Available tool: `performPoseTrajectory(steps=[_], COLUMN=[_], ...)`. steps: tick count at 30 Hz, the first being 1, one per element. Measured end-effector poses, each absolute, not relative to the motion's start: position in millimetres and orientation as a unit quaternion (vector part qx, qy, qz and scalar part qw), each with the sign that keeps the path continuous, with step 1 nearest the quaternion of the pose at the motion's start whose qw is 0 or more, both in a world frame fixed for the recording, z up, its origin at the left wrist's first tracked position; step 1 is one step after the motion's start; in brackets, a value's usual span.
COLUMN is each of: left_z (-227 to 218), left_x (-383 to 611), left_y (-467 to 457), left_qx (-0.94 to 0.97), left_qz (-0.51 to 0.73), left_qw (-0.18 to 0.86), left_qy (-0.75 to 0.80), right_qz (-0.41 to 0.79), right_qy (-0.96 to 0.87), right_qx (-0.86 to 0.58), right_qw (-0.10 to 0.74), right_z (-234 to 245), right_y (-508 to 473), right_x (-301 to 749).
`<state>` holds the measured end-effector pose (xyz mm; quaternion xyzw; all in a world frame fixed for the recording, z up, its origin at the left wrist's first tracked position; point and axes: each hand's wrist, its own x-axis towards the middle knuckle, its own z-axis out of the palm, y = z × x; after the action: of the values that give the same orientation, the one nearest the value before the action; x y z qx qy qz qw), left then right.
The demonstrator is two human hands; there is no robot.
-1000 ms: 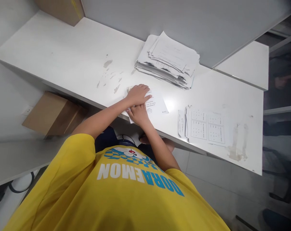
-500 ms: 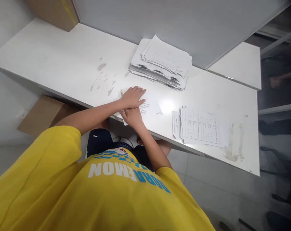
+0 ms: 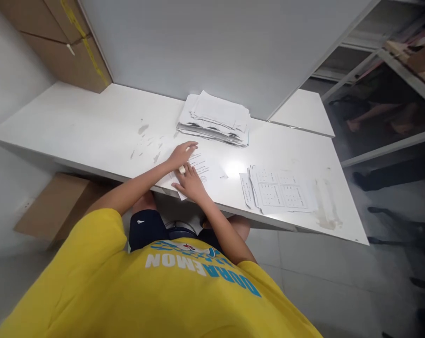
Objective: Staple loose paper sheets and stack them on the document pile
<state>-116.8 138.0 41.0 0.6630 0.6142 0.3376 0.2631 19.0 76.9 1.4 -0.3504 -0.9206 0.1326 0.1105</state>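
Note:
A printed white sheet [image 3: 208, 170] lies at the near edge of the white desk [image 3: 93, 126]. My left hand [image 3: 180, 155] rests on the sheet's left part with its fingers stretched forward and flat. My right hand [image 3: 190, 184] lies just below it on the same sheet, fingers spread and pressed down. A small pale block [image 3: 182, 169] shows between the two hands, touching the left thumb; whether it is gripped I cannot tell.
An untidy stack of papers [image 3: 215, 117] sits at the back by the grey partition [image 3: 205, 42]. Printed grid sheets [image 3: 279, 193] lie to the right. Cardboard boxes stand at the back left [image 3: 54, 42] and under the desk [image 3: 54, 206]. A second person's legs [image 3: 370, 117] show beyond the partition.
The view has tilted up and pulled back. My left hand, which lay over the right, has slid off it, and the right hand's fingers now show spread on the sheet.

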Motion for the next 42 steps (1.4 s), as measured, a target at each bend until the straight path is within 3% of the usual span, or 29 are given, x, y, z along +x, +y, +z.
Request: performPoseTrajectory(steps=[2,5,9,13,15,17,20,22,26,28,31,33,37,42], left_z=[34.6,25.1,14.1,7.1,6.8,8.0,10.7,11.9,10.6,8.1,4.5,3.8,5.9,8.8], left_x=[-128.7,-143.1,-147.4,-143.5,-143.1,-144.0,-146.0,-147.0,-148.7,-149.8,-151.3,-152.1,-152.5,-152.5], left_y=[131.4,116.3,99.5,96.2,96.8,97.1,97.3,97.6,97.4,97.1,96.4,95.9,95.7,96.4], left_qx=[0.655,0.718,0.811,0.792,0.789,0.794,0.798,0.799,0.802,0.801,0.799,0.796,0.796,0.799], left_qz=[0.404,0.383,0.267,0.265,0.263,0.256,0.258,0.261,0.255,0.256,0.263,0.264,0.252,0.252], left_qw=[0.181,0.091,0.104,0.089,0.079,0.076,0.084,0.089,0.072,0.071,0.072,0.072,0.083,0.07], left_qy=[0.612,0.574,0.51,0.543,0.55,0.546,0.538,0.534,0.535,0.536,0.537,0.539,0.544,0.541], right_qz=[0.138,0.141,0.12,0.113,0.111,0.071,-0.059,-0.13,-0.122,-0.075,0.059,0.105,0.145,0.09], right_qy=[-0.915,-0.904,-0.907,-0.906,-0.88,-0.817,-0.669,-0.642,-0.777,-0.804,-0.824,-0.827,-0.81,-0.772], right_qx=[-0.352,-0.373,-0.393,-0.401,-0.442,-0.52,-0.607,-0.578,-0.489,-0.495,-0.537,-0.537,-0.531,-0.521], right_qw=[0.142,0.157,0.088,0.076,0.131,0.239,0.425,0.487,0.376,0.322,0.171,0.132,0.203,0.353], right_z=[0.8,-1.2,-4.0,0.6,12.5,34.3,82.1,113.2,134.0,118.8,80.3,58.0,40.9,31.2], right_y=[70.3,50.9,20.7,7.5,10.5,20.2,52.3,90.6,204.0,262.7,323.3,339.2,317.0,195.1], right_x=[26.4,46.1,83.3,130.0,151.1,163.6,158.7,140.3,80.4,46.9,7.3,-6.8,-4.3,61.1])
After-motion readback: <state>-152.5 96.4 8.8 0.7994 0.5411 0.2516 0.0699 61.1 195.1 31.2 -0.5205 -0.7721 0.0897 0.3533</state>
